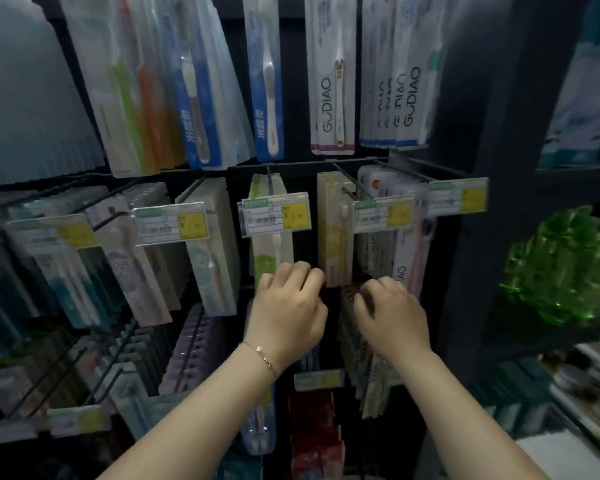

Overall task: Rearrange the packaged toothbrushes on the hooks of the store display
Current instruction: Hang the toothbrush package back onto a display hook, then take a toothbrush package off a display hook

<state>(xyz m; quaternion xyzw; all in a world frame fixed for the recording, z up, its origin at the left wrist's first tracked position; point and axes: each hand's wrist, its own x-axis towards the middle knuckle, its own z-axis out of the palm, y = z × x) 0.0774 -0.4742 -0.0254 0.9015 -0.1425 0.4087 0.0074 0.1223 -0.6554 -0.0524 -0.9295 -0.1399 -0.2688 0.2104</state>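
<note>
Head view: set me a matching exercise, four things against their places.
Things:
1. bracelet
2. green bottles
3. gold toothbrush pack
4. red packs

Places:
A. top row of hooks
B. shelf on the right
C. wrist of the left hand
D. bottom row, centre

Pairs: 1-C, 2-B, 3-A, 4-D.

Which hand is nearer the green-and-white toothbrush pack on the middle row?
Left. The left hand sits at the lower edge of the green-and-white pack, knuckles overlapping it; the right hand is off to its right, beyond the yellow pack.
</note>
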